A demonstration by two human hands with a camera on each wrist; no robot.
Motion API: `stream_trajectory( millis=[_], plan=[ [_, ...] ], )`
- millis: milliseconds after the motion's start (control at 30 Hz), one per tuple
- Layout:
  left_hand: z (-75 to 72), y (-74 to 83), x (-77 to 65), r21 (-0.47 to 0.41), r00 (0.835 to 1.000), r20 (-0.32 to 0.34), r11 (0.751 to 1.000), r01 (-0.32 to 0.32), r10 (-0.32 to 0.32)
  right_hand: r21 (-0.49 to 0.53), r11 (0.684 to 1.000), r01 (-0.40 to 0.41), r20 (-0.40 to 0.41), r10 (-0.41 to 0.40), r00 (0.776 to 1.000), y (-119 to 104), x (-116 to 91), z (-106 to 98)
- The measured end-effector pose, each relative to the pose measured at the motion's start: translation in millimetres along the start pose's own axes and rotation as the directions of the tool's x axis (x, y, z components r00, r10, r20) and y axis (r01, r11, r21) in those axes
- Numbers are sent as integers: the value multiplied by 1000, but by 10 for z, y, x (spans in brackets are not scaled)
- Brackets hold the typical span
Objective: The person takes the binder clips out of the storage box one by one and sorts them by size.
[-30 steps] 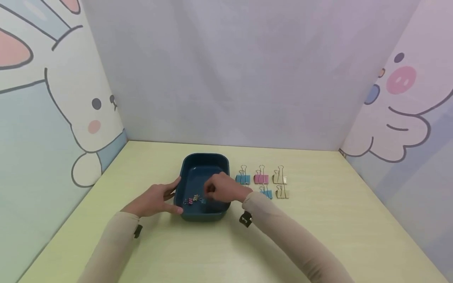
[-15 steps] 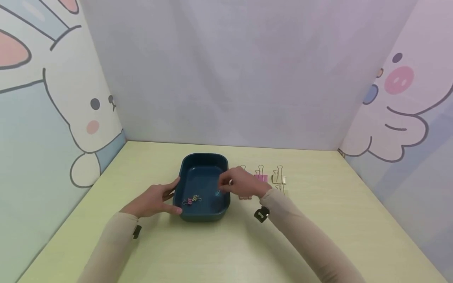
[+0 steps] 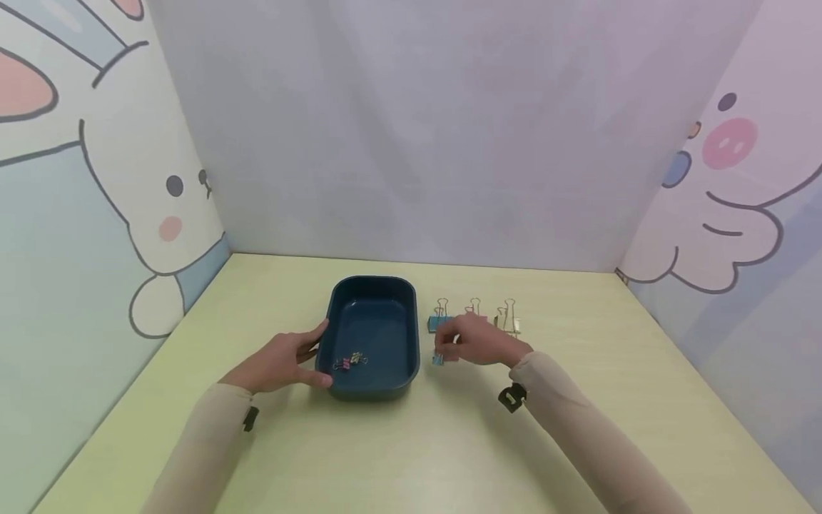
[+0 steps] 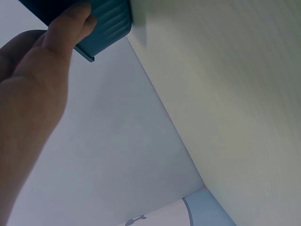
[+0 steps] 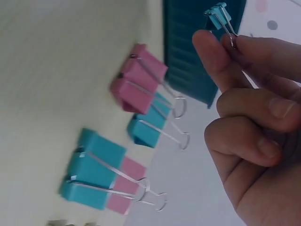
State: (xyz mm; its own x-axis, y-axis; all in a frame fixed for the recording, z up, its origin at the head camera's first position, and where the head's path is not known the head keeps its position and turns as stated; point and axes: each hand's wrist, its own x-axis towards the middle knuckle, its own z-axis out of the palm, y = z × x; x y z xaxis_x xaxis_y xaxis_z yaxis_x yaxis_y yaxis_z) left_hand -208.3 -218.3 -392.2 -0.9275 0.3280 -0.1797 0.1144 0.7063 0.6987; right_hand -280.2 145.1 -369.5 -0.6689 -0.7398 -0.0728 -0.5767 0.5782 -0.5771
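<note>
A small blue binder clip (image 3: 438, 359) hangs from the fingertips of my right hand (image 3: 475, 341), just right of the tray. The right wrist view shows that hand (image 5: 263, 108) pinching the small clip (image 5: 218, 18) by its wire handle. My left hand (image 3: 282, 364) rests against the left side of the dark blue tray (image 3: 372, 392), thumb at the near corner, forefinger farther back along the rim. In the left wrist view, fingers (image 4: 70, 28) touch the tray wall (image 4: 110, 28). Inside the tray lie a small pink binder clip (image 3: 342, 364) and a small yellow one (image 3: 357, 358).
Larger binder clips lie in two rows right of the tray: a blue clip (image 3: 439, 325) and a cream clip (image 3: 510, 325) show behind, others partly hidden by my right hand. Its wrist view shows a pink clip (image 5: 141, 84) and blue clip (image 5: 91, 169). Patterned walls surround the table.
My right hand has moved rightward out of the tray, over its rim, carrying the small blue binder clip to the nearer row of larger clips. The left hand and tray have stayed put.
</note>
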Motion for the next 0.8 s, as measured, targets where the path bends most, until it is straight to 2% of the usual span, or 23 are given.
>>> stream_trajectory(
  millis=[200,367,800],
  plan=[
    [-11,13,20,-14,1000,3,1000,6,-6,-75,997,-5,9,5,1000,185,-79,115],
    [-7,15,8,-18,1000,4,1000,8,-8,-72,996,-43,21,45,999,285,-104,213],
    [1,21,-8,-15,1000,1,1000,3,-3,-47,996,-81,-1,81,997,307,-119,234]
  ],
)
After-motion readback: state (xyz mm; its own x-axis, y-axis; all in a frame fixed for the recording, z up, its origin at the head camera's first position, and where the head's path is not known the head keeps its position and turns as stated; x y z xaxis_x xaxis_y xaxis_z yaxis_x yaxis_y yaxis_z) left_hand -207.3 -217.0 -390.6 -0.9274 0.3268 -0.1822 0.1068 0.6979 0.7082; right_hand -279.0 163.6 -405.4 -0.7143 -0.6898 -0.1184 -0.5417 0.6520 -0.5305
